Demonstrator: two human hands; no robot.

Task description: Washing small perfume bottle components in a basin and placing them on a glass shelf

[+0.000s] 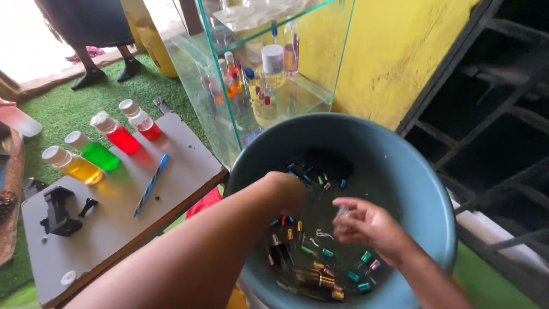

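A large grey-blue plastic basin (412,171) holds water and several small coloured caps and little vials (320,269) at its bottom. My left hand (286,191) reaches down into the basin, its fingers hidden below the wrist. My right hand (366,226) hovers inside the basin with fingers pinched on a small clear vial (342,212).
A grey board (114,223) at the left carries bottles of yellow (74,166), green (94,151) and red liquid (117,136), a blue stick (151,184) and a black tool (57,212). A glass display case (269,63) with small bottles stands behind. Another person's legs (108,63) stand on green turf.
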